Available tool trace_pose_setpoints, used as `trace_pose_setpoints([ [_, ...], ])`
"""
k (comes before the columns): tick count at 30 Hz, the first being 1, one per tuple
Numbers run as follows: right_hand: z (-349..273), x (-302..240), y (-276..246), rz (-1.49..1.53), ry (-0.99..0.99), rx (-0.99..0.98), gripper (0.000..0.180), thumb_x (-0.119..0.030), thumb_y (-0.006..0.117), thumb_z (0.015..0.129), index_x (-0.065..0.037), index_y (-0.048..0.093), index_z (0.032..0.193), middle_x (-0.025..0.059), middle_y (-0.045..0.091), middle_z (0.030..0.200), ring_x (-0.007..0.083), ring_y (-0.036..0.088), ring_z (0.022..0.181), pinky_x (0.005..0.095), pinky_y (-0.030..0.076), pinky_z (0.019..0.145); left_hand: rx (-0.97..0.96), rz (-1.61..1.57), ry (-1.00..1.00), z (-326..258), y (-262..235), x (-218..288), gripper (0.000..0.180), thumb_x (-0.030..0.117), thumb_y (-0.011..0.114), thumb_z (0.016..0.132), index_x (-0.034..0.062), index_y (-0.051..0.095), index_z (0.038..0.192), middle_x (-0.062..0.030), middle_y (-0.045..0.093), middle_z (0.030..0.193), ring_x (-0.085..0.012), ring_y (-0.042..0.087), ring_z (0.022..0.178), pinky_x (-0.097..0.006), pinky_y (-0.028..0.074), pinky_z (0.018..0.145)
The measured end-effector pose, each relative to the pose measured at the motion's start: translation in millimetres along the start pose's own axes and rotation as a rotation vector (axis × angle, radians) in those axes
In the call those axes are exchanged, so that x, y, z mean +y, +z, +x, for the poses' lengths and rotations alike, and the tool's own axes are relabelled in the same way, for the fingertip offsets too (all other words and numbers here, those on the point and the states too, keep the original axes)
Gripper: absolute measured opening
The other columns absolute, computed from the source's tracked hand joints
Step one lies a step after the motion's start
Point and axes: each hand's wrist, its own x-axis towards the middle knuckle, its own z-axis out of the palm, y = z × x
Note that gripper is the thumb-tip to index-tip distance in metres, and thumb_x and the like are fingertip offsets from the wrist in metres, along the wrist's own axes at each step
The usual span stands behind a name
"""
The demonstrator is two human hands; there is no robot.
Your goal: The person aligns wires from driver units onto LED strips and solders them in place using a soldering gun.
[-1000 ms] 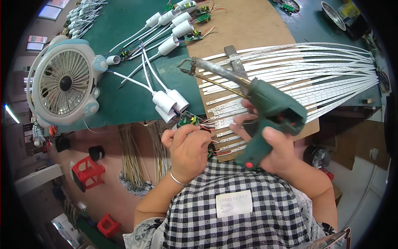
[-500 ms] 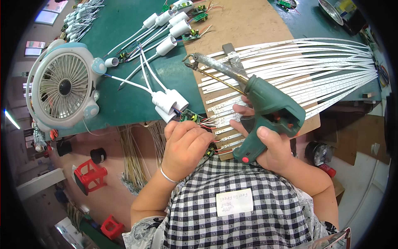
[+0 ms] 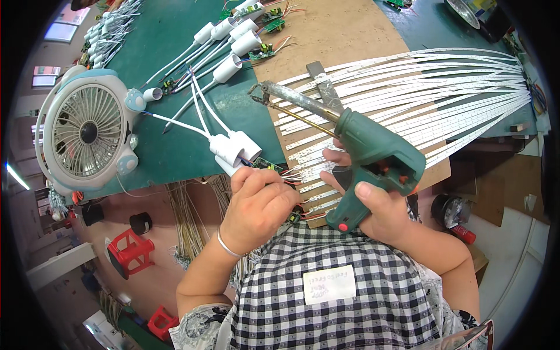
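Note:
My right hand (image 3: 382, 213) grips the dark green handle of a soldering gun (image 3: 382, 151). The gun's metal barrel and thin brass tube point up and left, with the tip above the board, touching nothing. My left hand (image 3: 261, 201) is closed at the near left ends of the white LED strips (image 3: 373, 125); its curled fingers hide whatever is pinched. Just beyond those fingers lies a small green circuit board (image 3: 267, 165), with thin red and white wires running toward the strips. White lamp sockets (image 3: 242, 146) with white cables lie beside it. Another circuit board (image 3: 296, 214) shows below my left hand.
The strips rest on a brown board (image 3: 344, 29), under a grey metal bar (image 3: 322, 81), on a green table (image 3: 157, 128). A white fan (image 3: 87, 131) stands at left. More sockets with boards (image 3: 227, 69) lie at the back. Red stools (image 3: 131, 252) stand on the floor.
The table and everything on it sit slightly further left and higher in the picture. The soldering gun's tip has shifted a little left and up; both hands keep their grip.

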Motion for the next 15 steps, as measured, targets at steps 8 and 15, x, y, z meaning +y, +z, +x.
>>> trace_pose_setpoints([
  [8, 0.3, 0.9, 0.1, -0.032, -0.003, -0.008, 0.069, -0.019, 0.063, 0.084, -0.007, 0.03, 0.143, 0.0117, 0.037, 0.142, 0.0259, 0.039, 0.133, 0.0491, 0.036, 0.109, 0.114, 0.198, -0.104, -9.7, 14.9, 14.9, 0.021, 0.011, 0.075, 0.062, 0.0181, 0.067, 0.08, 0.0036, 0.06, 0.097, -0.0222, 0.05, 0.101, -0.039, 0.03, 0.087],
  [15, 0.0, 0.1, -0.1, -0.055, -0.002, -0.002, 0.068, -0.019, 0.062, 0.084, -0.007, 0.031, 0.143, 0.0123, 0.038, 0.141, 0.026, 0.039, 0.133, 0.0488, 0.036, 0.108, 0.209, 0.239, -0.196, -14.8, 20.7, 7.9, 0.016, 0.013, 0.072, 0.065, 0.0212, 0.066, 0.078, 0.0042, 0.057, 0.12, -0.0258, 0.035, 0.122, -0.043, 0.023, 0.095],
])
